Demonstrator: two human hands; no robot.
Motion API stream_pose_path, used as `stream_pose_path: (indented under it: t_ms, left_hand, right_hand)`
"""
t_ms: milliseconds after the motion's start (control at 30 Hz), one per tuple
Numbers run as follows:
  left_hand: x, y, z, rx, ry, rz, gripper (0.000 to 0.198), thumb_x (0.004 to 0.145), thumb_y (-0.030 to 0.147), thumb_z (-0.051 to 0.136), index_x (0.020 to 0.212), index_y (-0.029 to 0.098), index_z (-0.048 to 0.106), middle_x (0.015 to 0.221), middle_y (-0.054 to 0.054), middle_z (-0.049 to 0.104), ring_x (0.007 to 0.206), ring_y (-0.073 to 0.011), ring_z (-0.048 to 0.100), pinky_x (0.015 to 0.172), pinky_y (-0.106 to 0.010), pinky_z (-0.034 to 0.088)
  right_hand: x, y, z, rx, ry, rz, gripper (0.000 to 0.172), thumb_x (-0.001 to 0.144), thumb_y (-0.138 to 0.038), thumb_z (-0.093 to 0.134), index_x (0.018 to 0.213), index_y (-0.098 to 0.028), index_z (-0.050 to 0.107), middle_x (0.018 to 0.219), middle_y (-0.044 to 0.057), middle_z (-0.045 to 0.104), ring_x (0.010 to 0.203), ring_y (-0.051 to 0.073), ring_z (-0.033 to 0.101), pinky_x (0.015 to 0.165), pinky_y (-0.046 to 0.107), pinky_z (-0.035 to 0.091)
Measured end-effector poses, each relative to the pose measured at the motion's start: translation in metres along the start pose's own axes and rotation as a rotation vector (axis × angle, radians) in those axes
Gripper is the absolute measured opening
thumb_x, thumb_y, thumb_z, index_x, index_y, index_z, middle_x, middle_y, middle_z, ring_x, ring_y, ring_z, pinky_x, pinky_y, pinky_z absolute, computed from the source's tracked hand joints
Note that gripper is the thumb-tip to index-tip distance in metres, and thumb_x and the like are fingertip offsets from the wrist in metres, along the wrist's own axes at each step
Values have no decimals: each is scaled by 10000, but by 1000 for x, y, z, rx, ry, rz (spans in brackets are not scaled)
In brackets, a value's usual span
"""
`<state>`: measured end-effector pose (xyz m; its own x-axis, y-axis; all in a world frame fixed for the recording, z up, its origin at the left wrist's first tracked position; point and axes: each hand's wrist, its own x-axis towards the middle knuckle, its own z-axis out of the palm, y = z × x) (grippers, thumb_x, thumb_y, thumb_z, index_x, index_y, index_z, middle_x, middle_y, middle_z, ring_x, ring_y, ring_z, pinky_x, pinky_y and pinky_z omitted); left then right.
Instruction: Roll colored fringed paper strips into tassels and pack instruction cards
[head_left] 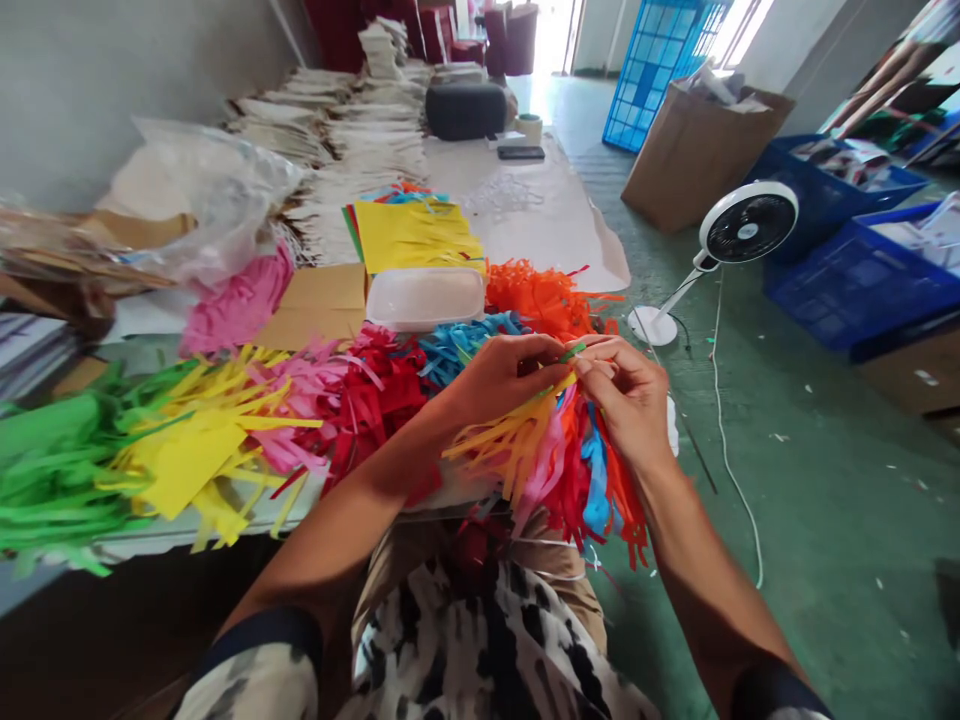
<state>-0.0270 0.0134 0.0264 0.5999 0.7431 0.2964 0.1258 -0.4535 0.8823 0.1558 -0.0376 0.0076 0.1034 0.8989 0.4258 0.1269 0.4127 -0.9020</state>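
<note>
My left hand (504,378) and my right hand (628,395) meet over my lap, both pinching the top of a bunch of fringed paper strips (564,462) in yellow, pink, red, blue and orange. The strips hang down below my fingers. A thin green piece (573,351) sticks out between my fingertips. On the table just beyond lie piles of cut strips: green (52,470), yellow (202,445), pink, red (375,395), blue (465,340) and orange (541,296).
A lidded plastic box (424,297) and flat yellow sheets (412,235) sit behind the piles, with stacked paper (352,130) further back. On the green floor to the right stand a small white fan (739,230) with its cable, a cardboard box (694,150) and blue crates (855,270).
</note>
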Motion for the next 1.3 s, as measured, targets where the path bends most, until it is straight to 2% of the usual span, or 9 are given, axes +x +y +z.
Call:
stream_pose_path:
  t_ms: [133,333,400,500,600,733,867,1067,1300]
  left_hand:
    - [-3,0,3,126,87,-6,224,972,355,651,948,160,759,756,17,657,648,-88,481,601,-217,380]
    - [-3,-7,7,51,193,-8,220,925,364,730,994,187,840,839,-28,793,635,-95,545,587,-231,409]
    - [-4,-8,9,57,227,-16,208,908,357,746,984,195,851,834,-30,804,616,-95,538,572,-238,399]
    - [-4,-8,11,52,270,-50,229,899,348,755,1053,202,841,834,-26,812,577,-85,499,545,-240,368]
    - [-5,-6,12,5,269,-80,243,896,330,763,1101,205,798,838,-16,812,551,-75,469,533,-239,351]
    - [-6,-4,12,-13,269,-73,127,894,308,760,974,210,745,820,-4,796,551,-73,478,538,-243,353]
    - [-6,-4,12,-49,238,-85,145,894,312,756,993,214,716,823,-1,783,539,-69,462,528,-244,338]
    - [-6,-4,10,-56,226,-61,154,901,321,760,970,204,688,828,5,746,539,-55,426,513,-232,306]
    - [-9,0,11,-59,264,-40,129,911,310,755,936,189,719,844,-1,715,575,-55,479,512,-213,342]
  right_hand:
    - [-1,-1,2,-46,38,9,90,922,-332,723,872,-260,741,999,4,719,686,124,525,642,300,427]
    - [-3,-2,4,-111,101,-11,112,928,-360,711,878,-264,736,964,5,735,645,126,521,587,293,402]
    - [-5,-2,5,-128,111,-28,115,936,-367,710,891,-266,743,956,8,736,655,132,534,594,296,409]
    - [-7,0,5,-140,122,-37,109,949,-357,711,904,-267,754,898,-5,725,592,115,473,571,289,379]
    - [-9,1,5,-164,132,-44,110,953,-367,717,915,-274,760,867,-6,721,637,135,548,593,296,417]
    - [-9,2,4,-187,128,-55,107,953,-376,723,919,-282,763,873,12,727,854,201,684,697,334,512]
    - [-8,2,3,-187,113,-69,100,954,-344,724,896,-271,759,912,20,738,913,207,702,756,355,537]
    - [-7,2,3,-161,98,-87,105,952,-320,725,871,-259,754,898,15,730,910,200,701,759,350,535]
    - [-6,2,3,-141,83,-103,106,945,-305,725,852,-256,739,853,9,702,908,201,696,761,350,520]
